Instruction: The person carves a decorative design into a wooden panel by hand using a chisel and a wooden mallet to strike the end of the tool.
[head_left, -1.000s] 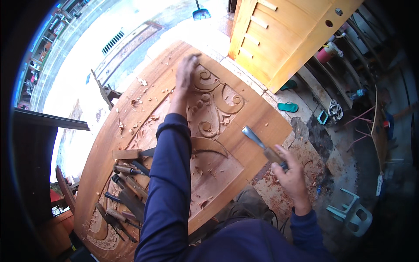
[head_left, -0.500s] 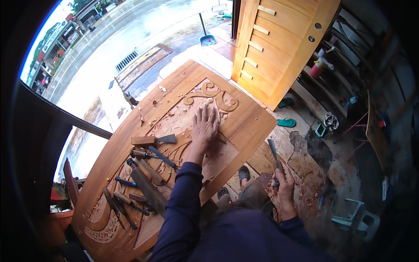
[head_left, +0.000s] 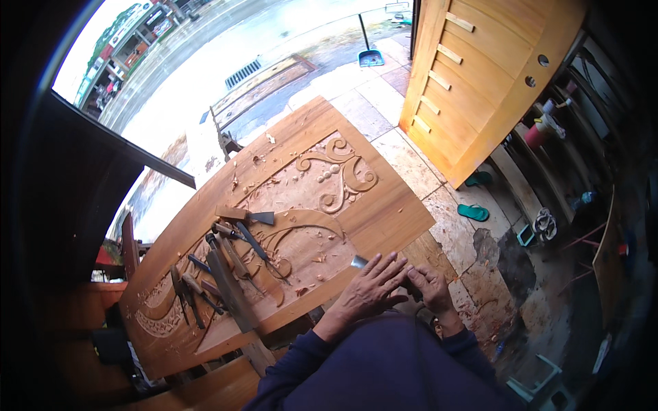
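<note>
My right hand, at the table's near right edge, is closed round the dark handle of a chisel. Across the tool lies my left hand, fingers stretched out and slightly spread; the chisel's wide metal tip sticks out beyond them, while its middle is hidden. Left of and beyond my hands, a large wooden panel carries carved scrolls. On it rest a long dark wooden club, a wide-bladed scraper with a block handle, and several carving chisels.
Wood shavings dot the panel and floor. A yellow-brown door stands at the far right, with green slippers near its foot. A pale green plastic stool is at lower right; a dustpan stands outside.
My left hand has lifted off the carved scrolls and come back to the chisel. My right hand has brought the chisel up and left, in front of my body. The view has shifted.
</note>
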A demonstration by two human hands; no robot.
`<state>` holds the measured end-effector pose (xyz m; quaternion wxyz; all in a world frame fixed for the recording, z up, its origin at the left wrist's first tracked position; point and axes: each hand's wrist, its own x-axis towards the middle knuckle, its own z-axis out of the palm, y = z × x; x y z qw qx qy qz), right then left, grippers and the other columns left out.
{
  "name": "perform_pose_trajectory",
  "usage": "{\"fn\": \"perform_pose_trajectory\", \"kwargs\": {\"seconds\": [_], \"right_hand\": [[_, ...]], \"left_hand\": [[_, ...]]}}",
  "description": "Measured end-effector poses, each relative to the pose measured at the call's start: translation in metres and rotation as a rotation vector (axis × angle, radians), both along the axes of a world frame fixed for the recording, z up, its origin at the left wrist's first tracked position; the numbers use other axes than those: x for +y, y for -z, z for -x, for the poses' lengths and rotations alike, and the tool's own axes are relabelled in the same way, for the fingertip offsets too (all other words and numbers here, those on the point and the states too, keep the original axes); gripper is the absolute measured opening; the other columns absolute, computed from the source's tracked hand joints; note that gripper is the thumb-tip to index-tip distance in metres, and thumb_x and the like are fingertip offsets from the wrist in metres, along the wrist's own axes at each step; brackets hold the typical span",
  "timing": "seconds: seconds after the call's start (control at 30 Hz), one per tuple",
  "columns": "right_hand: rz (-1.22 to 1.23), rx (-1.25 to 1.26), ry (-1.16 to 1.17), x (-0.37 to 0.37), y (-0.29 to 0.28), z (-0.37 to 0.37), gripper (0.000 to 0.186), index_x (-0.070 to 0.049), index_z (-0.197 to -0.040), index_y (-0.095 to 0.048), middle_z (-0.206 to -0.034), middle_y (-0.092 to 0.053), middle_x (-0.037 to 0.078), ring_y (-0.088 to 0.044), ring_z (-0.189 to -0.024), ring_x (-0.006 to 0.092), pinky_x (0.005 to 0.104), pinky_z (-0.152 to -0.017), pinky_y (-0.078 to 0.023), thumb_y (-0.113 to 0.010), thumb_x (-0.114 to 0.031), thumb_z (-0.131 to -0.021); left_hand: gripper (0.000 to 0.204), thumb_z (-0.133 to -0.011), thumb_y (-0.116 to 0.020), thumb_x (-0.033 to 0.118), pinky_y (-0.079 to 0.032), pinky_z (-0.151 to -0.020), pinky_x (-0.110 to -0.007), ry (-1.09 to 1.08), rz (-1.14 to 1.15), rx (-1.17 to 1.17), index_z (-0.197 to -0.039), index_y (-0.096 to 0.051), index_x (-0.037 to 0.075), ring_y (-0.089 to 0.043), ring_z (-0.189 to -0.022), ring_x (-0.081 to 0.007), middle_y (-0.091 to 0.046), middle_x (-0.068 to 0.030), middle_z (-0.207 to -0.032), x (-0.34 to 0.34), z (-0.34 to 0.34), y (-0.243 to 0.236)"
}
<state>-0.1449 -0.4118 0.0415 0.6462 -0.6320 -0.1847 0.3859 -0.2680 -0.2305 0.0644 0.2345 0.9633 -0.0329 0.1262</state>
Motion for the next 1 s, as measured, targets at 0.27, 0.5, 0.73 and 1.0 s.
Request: {"fn": "perform_pose_trajectory", "kwargs": {"seconds": [0.27, 0.5, 0.73, 1.0], "right_hand": [[-0.1, 0.092, -0.234, 0.011, 0.004, -0.054, 0.047, -0.001, -0.123, -0.072, -0.089, -0.07, 0.003, -0.062, -0.07, 0.0063, 0.0239, -0.064, -0.05, -0.058, -0.044, -0.11], [0.018, -0.067, -0.169, 0.015, 0.028, -0.101, 0.053, -0.001, -0.134, -0.068, -0.093, -0.071, 0.004, -0.061, -0.067, 0.0068, 0.0225, -0.061, -0.048, -0.061, -0.047, -0.108], [0.109, -0.152, -0.104, 0.028, 0.02, -0.09, 0.055, 0.001, -0.135, -0.065, -0.091, -0.069, 0.005, -0.06, -0.066, 0.007, 0.0227, -0.059, -0.048, -0.063, -0.047, -0.108], [0.171, -0.15, -0.108, 0.041, 0.021, -0.048, 0.052, 0.0, -0.137, -0.065, -0.09, -0.069, 0.004, -0.06, -0.065, 0.0061, 0.0218, -0.058, -0.048, -0.068, -0.041, -0.106]], "left_hand": [[0.01, -0.093, -0.072, 0.021, -0.048, -0.054, -0.04, -0.515, -0.041, -0.081, -0.098, -0.066, 0.015, -0.06, -0.06, -0.025, -0.057, -0.0059, -0.073, -0.011, 0.018, 0.011], [0.015, -0.095, -0.076, 0.022, -0.055, -0.075, -0.048, -1.453, -0.28, -0.097, -0.098, -0.068, 0.009, -0.07, -0.083, -0.0362, -0.066, -0.0123, -0.092, 0.074, 0.144, 0.009], [0.047, -0.093, -0.079, 0.038, -0.056, -0.089, -0.05, -1.797, -0.283, 0.174, -0.131, -0.07, 0.011, -0.07, -0.108, -0.0402, -0.068, -0.0172, -0.115, 0.15, 0.227, 0.006], [0.06, -0.084, -0.085, 0.05, -0.055, -0.089, -0.052, -1.766, 0.013, 0.393, -0.124, -0.073, 0.008, -0.073, -0.106, -0.043, -0.077, -0.0213, -0.11, 0.183, 0.231, -0.016]]}}
